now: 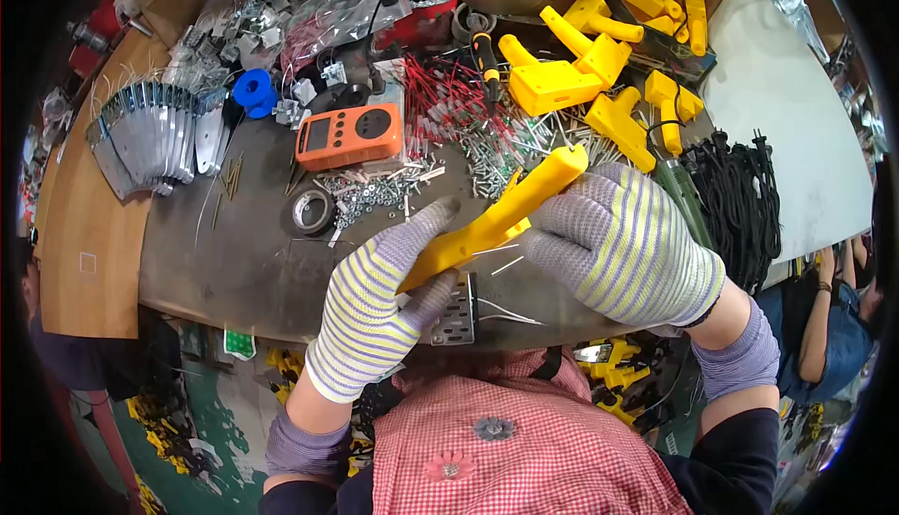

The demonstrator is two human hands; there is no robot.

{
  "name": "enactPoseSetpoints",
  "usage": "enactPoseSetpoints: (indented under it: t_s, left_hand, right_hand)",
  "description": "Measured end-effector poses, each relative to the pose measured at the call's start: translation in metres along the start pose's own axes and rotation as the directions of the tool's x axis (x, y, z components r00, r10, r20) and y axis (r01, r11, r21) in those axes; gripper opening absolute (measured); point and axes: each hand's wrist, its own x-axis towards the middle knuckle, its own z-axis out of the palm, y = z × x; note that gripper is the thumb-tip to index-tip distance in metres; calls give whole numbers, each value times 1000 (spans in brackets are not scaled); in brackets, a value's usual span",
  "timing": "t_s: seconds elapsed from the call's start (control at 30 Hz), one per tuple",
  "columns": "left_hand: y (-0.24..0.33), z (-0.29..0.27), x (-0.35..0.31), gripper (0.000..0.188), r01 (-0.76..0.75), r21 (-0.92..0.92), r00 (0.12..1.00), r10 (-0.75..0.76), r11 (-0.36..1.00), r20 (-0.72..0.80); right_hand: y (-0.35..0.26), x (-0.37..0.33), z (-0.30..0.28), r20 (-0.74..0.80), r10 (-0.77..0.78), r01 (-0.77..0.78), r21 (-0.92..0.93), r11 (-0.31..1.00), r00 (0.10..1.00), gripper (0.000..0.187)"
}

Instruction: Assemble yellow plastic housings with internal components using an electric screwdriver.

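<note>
My left hand (379, 295), in a striped knit glove, grips a long yellow plastic housing (501, 211) between thumb and fingers. The housing is tilted, its far end up and to the right. My right hand (623, 243), gloved alike, is closed at the housing's right side with its fingertips pressed together. What they pinch, if anything, is hidden. Just below the housing, beside my left fingers, is a perforated metal plate (456, 316) at the table's near edge. Thin white wires (506, 312) extend right from near the plate.
An orange multimeter (351, 136), a tape roll (308, 211) and loose nuts (375, 192) lie ahead on the left. Yellow gun-shaped housings (552, 84) pile up at the back. Black cords (735, 206) lie right; metal plates (145, 136) stand left. Another person's arm (817, 318) shows at far right.
</note>
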Motion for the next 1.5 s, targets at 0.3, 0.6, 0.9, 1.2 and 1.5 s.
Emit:
enactPoseSetpoints:
  t_s: [0.3,0.6,0.9,1.2,1.5]
  left_hand:
    - [-7,-2,-3,61,-74,35,996,75,997,-40]
    - [-17,20,-19,66,58,-537,981,-147,842,-126]
    - [-28,11,-30,61,103,-410,978,-168,906,-124]
    - [-20,17,-31,64,134,-407,985,-167,904,-46]
    - [-17,23,-28,70,156,-551,965,-245,819,-91]
  right_hand:
    - [-9,29,-14,123,-145,148,-16,989,982,19]
    - [-3,36,-16,-397,-198,238,54,970,896,22]
    - [7,6,4,-13,251,-250,72,966,968,13]
    - [21,7,15,203,282,-317,169,933,938,41]
    - [20,-9,-16,18,393,-370,377,849,919,53]
